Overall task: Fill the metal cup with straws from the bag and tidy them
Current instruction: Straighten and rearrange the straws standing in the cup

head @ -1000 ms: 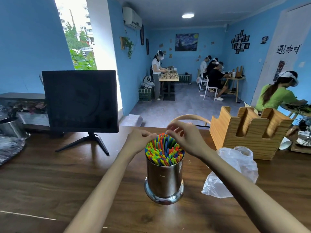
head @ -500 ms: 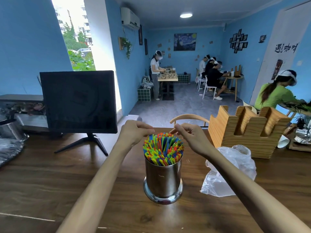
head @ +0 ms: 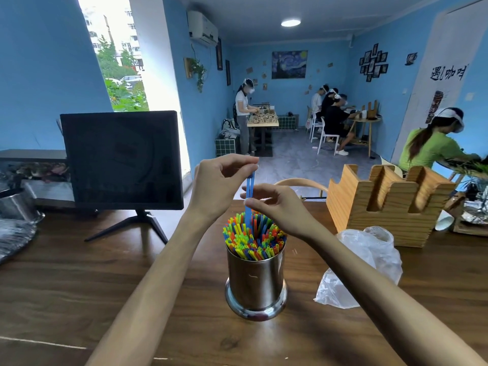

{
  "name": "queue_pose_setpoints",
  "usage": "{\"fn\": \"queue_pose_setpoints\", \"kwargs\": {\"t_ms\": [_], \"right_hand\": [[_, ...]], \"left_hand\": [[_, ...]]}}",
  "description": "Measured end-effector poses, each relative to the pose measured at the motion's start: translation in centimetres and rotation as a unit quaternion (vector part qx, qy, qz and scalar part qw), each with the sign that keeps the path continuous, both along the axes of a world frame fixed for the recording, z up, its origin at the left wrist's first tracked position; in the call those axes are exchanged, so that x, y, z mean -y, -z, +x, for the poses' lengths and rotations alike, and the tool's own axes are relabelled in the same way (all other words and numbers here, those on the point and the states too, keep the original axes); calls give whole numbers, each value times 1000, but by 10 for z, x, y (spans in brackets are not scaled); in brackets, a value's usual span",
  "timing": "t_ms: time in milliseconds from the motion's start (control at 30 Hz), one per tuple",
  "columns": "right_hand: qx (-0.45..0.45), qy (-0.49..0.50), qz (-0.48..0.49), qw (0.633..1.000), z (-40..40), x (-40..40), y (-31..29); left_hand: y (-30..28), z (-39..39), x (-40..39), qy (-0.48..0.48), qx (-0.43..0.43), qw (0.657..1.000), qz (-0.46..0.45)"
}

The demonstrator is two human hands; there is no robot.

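Tidying now: left hand (head: 221, 186) pinching blue straw (head: 249, 196) top, right hand (head: 277, 210) pinching lower, above metal cup (head: 256, 281). Next, probably push down gently.

Dark wooden table (head: 79, 286), metal cup (head: 255, 281) of straws (head: 253, 240), plastic bag (head: 367, 262), wooden rack (head: 383, 207), monitor (head: 121, 159)

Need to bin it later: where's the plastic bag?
Head view: the bag lies on the table right of the metal cup, in front of the wooden holder.
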State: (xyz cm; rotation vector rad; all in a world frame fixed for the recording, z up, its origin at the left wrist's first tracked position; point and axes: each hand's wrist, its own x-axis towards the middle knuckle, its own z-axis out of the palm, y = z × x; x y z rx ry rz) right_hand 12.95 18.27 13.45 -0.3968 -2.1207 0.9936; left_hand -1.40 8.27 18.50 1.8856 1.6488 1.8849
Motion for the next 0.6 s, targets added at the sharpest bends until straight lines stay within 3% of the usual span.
{"fn": "queue_pose_setpoints", "kwargs": {"t_ms": [200,467,600], "right_hand": [[2,11,12,1000,-4,-2,-4],[10,17,25,1000,-3,-6,4],[-3,14,25,1000,-1,-8,4]], "left_hand": [[11,-5,-1,-59,-58,997,-7],[24,-8,-5,-83,-7,996,24],[33,-5,-7,-83,35,996,-7]]}}
